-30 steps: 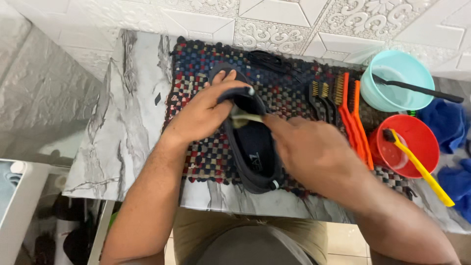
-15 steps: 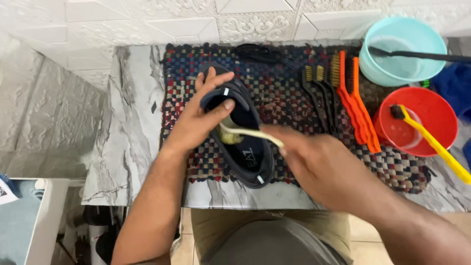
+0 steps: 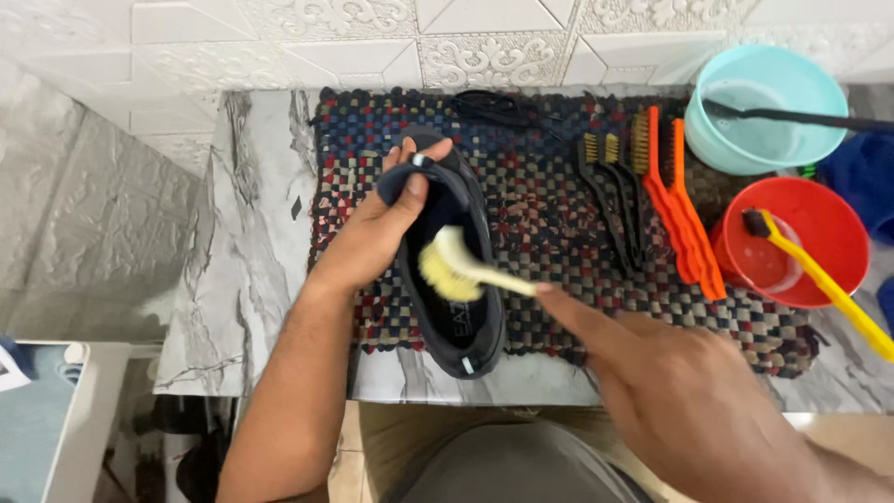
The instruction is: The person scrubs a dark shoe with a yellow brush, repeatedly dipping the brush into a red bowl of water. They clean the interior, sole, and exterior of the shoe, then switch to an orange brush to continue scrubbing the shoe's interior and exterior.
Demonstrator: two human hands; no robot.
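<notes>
— Since half a second earlier your brush [image 3: 453, 269] had slid down from the collar towards the middle of the shoe [image 3: 449, 270], and your left hand [image 3: 386, 228] had shifted from lying flat across the opening to pinching the heel end. What step were you on?

— You were scrubbing, I'd judge. Your right hand [image 3: 689, 410] was closed round the brush handle, forefinger stretched along it, and the pale bristles were pressed on the shoe's inner side. Your left hand was half closed, thumb over the heel collar and fingers behind it, holding the shoe steady.

— And where did the shoe lie?

— It lay lengthwise on the mat [image 3: 559, 214], heel towards the wall and toe over the near edge of the marble counter [image 3: 251, 279]. It was a dark, navy-to-black trainer with pale lettering on its side and small white tabs at heel and toe. I couldn't tell whether it was wet or soapy.

— What did the next move call for?

— Probably short strokes towards the toe, with your left hand gripping firmly so the shoe didn't skid on the mat. If the bristles had run dry, you had the red bowl [image 3: 819, 214] with the yellow brush [image 3: 819, 279] in it to your right, and the teal bowl [image 3: 773, 93] behind it. The black and orange brushes [image 3: 652, 196] lay untouched between shoe and bowls
</notes>
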